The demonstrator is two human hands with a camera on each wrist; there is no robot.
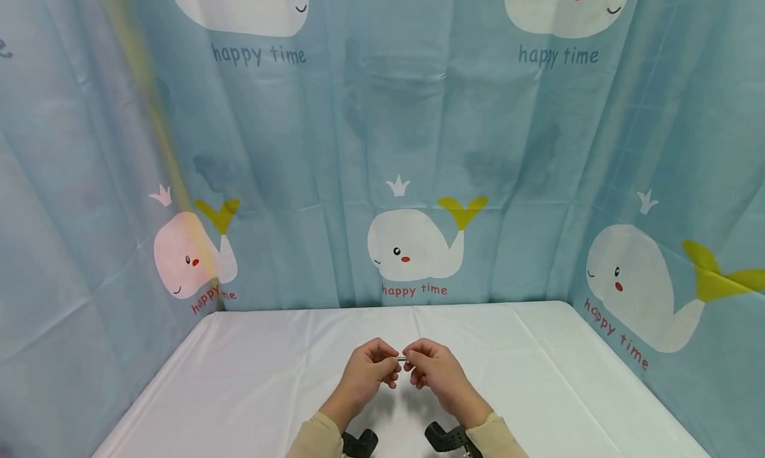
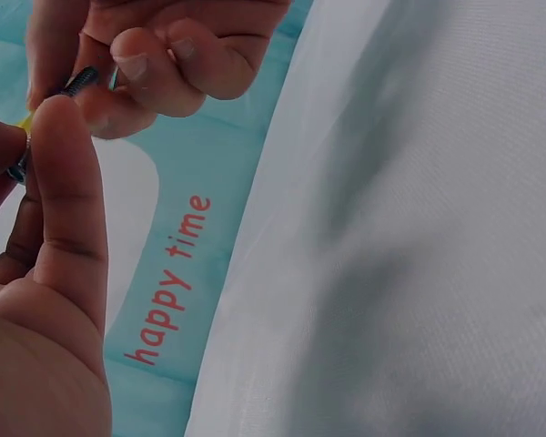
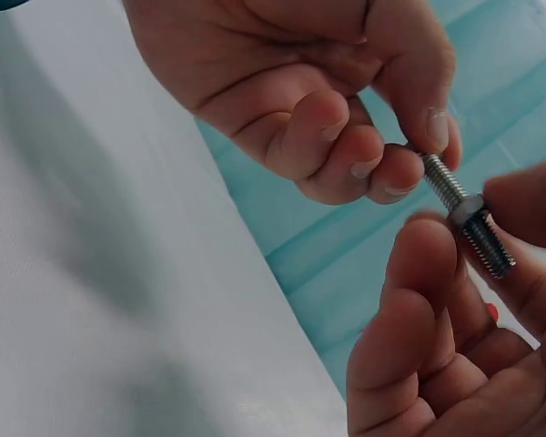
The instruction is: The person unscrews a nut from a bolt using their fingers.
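A silver threaded bolt (image 3: 446,182) with a hex nut (image 3: 467,211) partway along its shank spans the gap between the two hands. My left hand (image 1: 366,372) pinches one end of it between thumb and fingers, so that end is mostly hidden. My right hand (image 1: 436,372) has its thumb and fingertips round the nut, and the threaded tip sticks out past them in the right wrist view. From the left wrist, the bolt (image 2: 80,82) looks dark between the fingertips. Both hands are held above the white table (image 1: 251,378).
A blue curtain (image 1: 335,126) with printed whales hangs behind the table and along both sides. Black wrist devices (image 1: 445,438) show below both forearms, by the beige sleeves (image 1: 496,438). The hands cast shadows (image 1: 382,411) on the white cloth.
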